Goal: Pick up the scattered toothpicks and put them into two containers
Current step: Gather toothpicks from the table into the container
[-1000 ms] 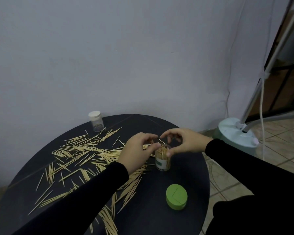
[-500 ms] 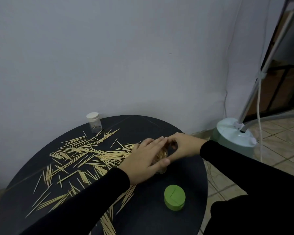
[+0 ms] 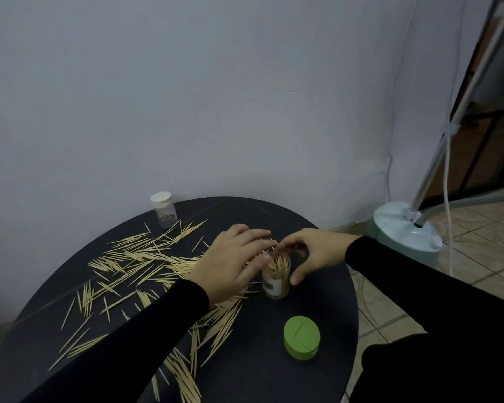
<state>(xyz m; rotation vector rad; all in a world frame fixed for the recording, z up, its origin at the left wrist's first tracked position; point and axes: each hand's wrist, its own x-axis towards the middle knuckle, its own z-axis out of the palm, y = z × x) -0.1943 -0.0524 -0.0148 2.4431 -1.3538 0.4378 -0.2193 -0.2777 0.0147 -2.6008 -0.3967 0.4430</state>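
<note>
Many wooden toothpicks point(image 3: 146, 263) lie scattered over the left and middle of the round black table point(image 3: 326, 301). A clear open container point(image 3: 276, 282), holding several upright toothpicks, stands right of centre. My right hand point(image 3: 314, 254) curls round it, with the thumb on its right side and the fingers arched over the far rim. My left hand point(image 3: 233, 264) lies flat with straight fingers just left of the container, fingertips at its rim and over loose toothpicks. A second small clear container with a white lid point(image 3: 163, 209) stands at the table's far edge.
A green round lid point(image 3: 301, 337) lies on the table in front of the open container. A pale blue stand base point(image 3: 402, 228) with a slanted pole and a white cable sits on the tiled floor to the right. A wall runs close behind the table.
My left hand went from a pinch above the container to flat straight fingers, then drew slightly left, uncovering the container's mouth. My right hand stayed on the container.
</note>
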